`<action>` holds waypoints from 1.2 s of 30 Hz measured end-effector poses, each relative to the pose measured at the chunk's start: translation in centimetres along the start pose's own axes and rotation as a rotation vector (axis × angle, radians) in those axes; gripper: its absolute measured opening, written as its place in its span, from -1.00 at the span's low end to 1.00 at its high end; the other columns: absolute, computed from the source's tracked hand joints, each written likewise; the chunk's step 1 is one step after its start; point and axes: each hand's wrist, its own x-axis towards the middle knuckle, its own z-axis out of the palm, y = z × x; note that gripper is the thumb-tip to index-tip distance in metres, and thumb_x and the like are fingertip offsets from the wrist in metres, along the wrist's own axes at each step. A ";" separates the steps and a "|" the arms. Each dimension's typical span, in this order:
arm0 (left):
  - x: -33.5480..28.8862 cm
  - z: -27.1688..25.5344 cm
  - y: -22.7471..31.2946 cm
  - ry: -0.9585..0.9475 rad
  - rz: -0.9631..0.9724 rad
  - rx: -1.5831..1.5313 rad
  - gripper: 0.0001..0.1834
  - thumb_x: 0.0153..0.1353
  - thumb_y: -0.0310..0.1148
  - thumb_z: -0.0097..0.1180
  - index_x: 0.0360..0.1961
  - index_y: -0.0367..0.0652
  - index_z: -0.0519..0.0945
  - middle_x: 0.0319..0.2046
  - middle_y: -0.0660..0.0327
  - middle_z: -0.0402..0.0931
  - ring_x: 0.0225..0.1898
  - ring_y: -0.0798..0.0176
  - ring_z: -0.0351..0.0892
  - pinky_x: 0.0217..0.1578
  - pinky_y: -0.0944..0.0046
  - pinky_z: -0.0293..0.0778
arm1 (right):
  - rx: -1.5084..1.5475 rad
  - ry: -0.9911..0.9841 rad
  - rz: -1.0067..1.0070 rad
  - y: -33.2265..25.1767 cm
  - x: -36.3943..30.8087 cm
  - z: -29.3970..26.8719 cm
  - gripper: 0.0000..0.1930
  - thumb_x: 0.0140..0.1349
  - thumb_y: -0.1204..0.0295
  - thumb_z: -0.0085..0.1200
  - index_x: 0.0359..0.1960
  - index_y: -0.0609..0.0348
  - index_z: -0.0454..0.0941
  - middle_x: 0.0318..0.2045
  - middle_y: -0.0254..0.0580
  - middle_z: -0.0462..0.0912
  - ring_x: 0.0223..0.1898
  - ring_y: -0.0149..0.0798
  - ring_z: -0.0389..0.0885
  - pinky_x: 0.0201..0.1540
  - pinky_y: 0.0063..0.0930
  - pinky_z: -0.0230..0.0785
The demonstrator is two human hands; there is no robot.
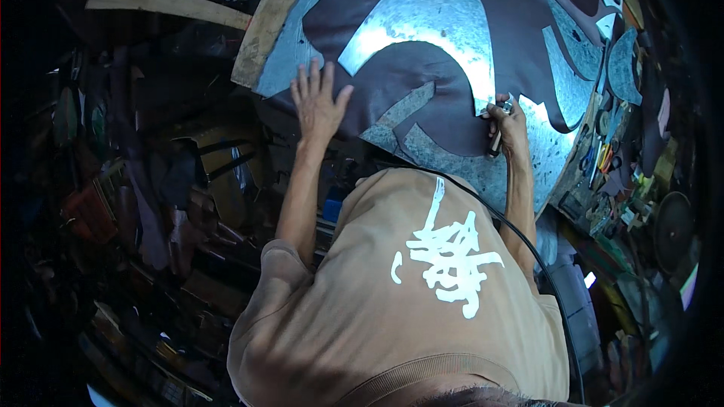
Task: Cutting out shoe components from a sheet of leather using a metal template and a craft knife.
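My left hand [319, 105] lies flat with its fingers spread, at the left edge of a dark brown sheet [520, 22] that looks like leather. Nothing is in that hand. Farther right, my right hand [512, 130] is closed around a short hand tool [495, 143] with a slim handle and a shiny part by the fingers; its exact kind is hard to make out. The tool's tip is near the lower right end of a wide arched gap in the sheet. Through this gap shows the speckled grey work surface [430, 11], brightly lit.
A wooden edge strip [260, 38] borders the work surface at left, with a long wooden slat [166, 1] beyond. Scissors and small tools [601, 154] crowd the right edge. A black cable [528, 245] runs past my right arm. Dark clutter fills the left side.
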 end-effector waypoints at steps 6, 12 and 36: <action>-0.6 -1.9 -2.0 0.038 0.025 -0.075 -0.33 0.23 0.02 0.15 0.25 -0.17 0.41 0.36 -0.11 0.15 0.41 -0.26 0.01 0.34 -0.25 -0.09 | -0.105 -0.012 -0.041 0.2 0.1 0.8 -0.76 0.22 0.50 0.11 -0.08 0.22 0.45 -0.52 -0.26 0.60 -0.71 -0.49 0.39 -0.68 -0.60 0.26; -2.1 -1.9 0.3 -0.016 0.131 -0.248 -0.43 0.18 -0.06 0.22 0.16 -0.14 0.53 0.34 -0.12 0.18 0.40 -0.27 0.02 0.33 -0.28 -0.10 | -0.013 0.102 -0.017 1.3 -1.3 0.1 -0.82 0.25 0.49 0.08 -0.13 0.26 0.50 -0.53 -0.29 0.59 -0.69 -0.51 0.42 -0.65 -0.59 0.29; 28.1 8.1 8.5 -0.045 0.437 0.031 -0.12 0.30 0.30 -0.23 0.42 -0.16 0.15 0.44 -0.14 -0.08 0.47 -0.23 -0.22 0.40 -0.20 -0.27 | 0.659 0.975 -0.187 10.7 -16.4 -12.8 -0.82 0.26 0.36 0.17 -0.24 0.19 0.50 -0.53 -0.35 0.44 -0.69 -0.44 0.42 -0.66 -0.47 0.34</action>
